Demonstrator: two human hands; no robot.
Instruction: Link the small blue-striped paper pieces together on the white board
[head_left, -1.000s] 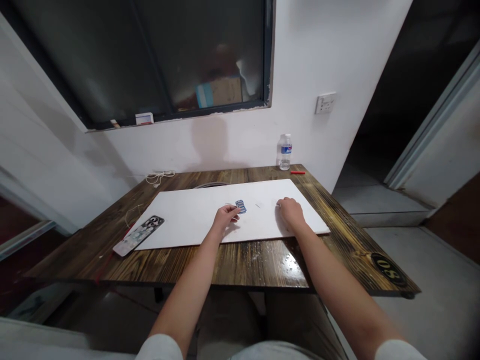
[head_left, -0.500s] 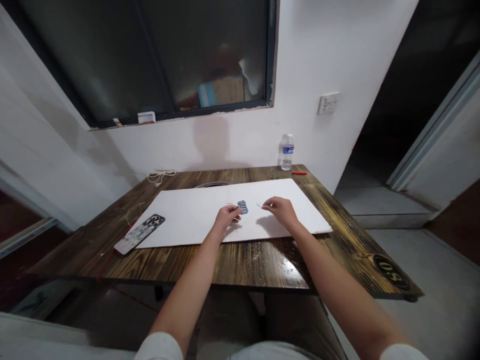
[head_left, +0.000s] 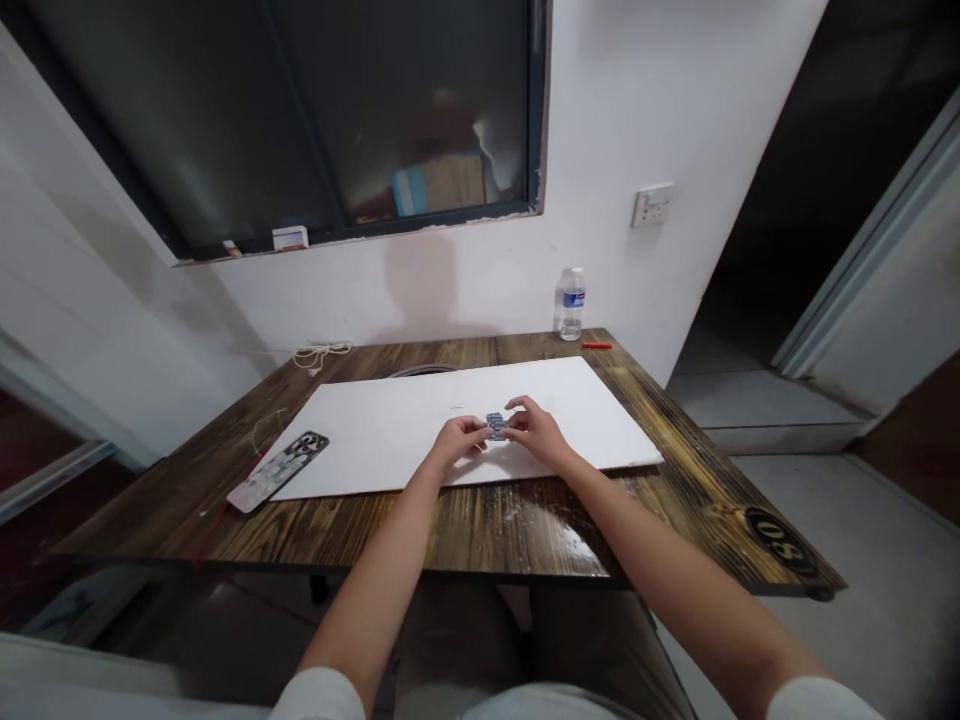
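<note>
Blue-printed piece (head_left: 495,426) pinched between 2 hands
Left hand (head_left: 457,441) at 9 o'clock, right hand (head_left: 538,434) at 3 o'clock, fingers narrow, above white board (head_left: 360,450).

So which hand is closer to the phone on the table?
Left. The left hand is to the right of the phone, and the right hand is farther away, just beyond the left hand on that same side.

The right hand (head_left: 536,435) has moved in from 3 o'clock, its fingertips now at the small blue-and-white patterned piece (head_left: 495,426) beside the left hand (head_left: 461,437). That piece has shifted slightly toward 4 o'clock across the white board (head_left: 360,450).
</note>
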